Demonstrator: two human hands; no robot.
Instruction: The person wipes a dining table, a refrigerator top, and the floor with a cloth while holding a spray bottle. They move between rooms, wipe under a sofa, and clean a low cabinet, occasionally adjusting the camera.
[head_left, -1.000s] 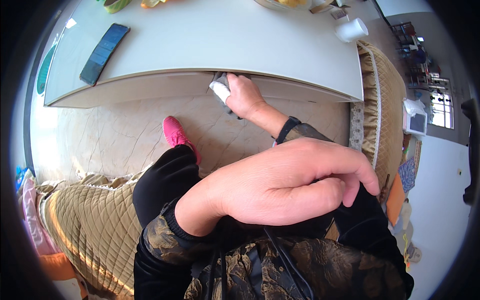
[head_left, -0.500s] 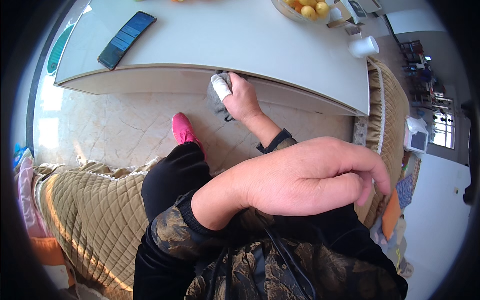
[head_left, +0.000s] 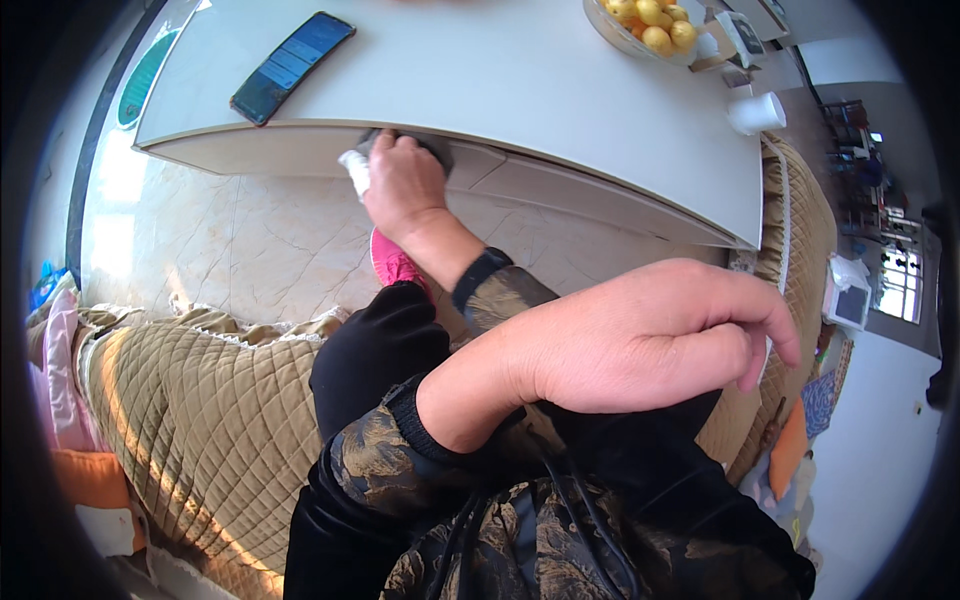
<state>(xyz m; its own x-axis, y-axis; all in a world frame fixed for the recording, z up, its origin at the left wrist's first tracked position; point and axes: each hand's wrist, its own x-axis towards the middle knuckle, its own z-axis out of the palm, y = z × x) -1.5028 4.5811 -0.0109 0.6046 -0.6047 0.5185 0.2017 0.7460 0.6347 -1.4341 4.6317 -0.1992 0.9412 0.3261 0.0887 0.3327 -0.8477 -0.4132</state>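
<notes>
Pressing a crumpled grey-white cloth [head_left: 362,160] flat against the pale table's front edge [head_left: 300,155], the right hand [head_left: 402,180] grips it closed for wiping pressure, while the left hand [head_left: 650,335] hangs loosely curled, empty, over the lap.

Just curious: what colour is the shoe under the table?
Bright pink shoe, seen in the head view.

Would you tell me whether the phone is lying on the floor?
No, the phone lies flat on the white table, near its left end.
</notes>
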